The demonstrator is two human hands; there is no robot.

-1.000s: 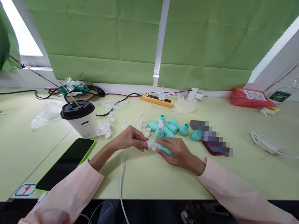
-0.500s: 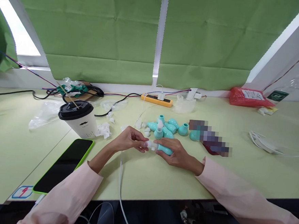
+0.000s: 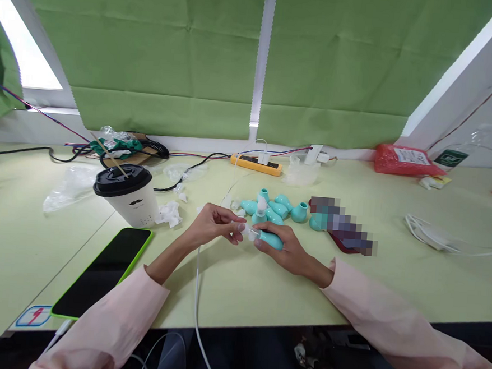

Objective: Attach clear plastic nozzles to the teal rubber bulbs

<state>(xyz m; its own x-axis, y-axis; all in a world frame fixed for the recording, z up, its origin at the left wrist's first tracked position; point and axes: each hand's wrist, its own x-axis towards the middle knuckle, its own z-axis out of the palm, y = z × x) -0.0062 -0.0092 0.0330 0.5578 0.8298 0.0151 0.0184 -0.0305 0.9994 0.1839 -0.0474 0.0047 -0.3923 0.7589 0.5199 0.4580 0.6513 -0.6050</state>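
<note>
My right hand (image 3: pixel 284 248) is closed round a small turquoise bottle (image 3: pixel 271 240) that lies on its side, its neck pointing left. On that neck sits a clear and white pump top (image 3: pixel 250 232). The fingertips of my left hand (image 3: pixel 217 225) pinch the white end of this top. Just beyond my hands stands another turquoise bottle (image 3: pixel 259 216) with a white pump top. Several turquoise bottles (image 3: pixel 276 213) lie around it, and an open-necked one (image 3: pixel 299 212) stands to their right. Small clear and white caps (image 3: pixel 240 212) lie left of the bottles.
A lidded paper cup (image 3: pixel 132 199) with a stick stands left, near a green-cased phone (image 3: pixel 104 273) and crumpled tissue (image 3: pixel 170 214). An orange power strip (image 3: pixel 253 165) lies at the back. A partly blurred dark red object (image 3: pixel 343 242) lies right. A white cable (image 3: pixel 196 305) crosses the front edge.
The view has shifted slightly. My left fingers have changed their angle on the white end of the pump top; my right hand still holds the bottle.
</note>
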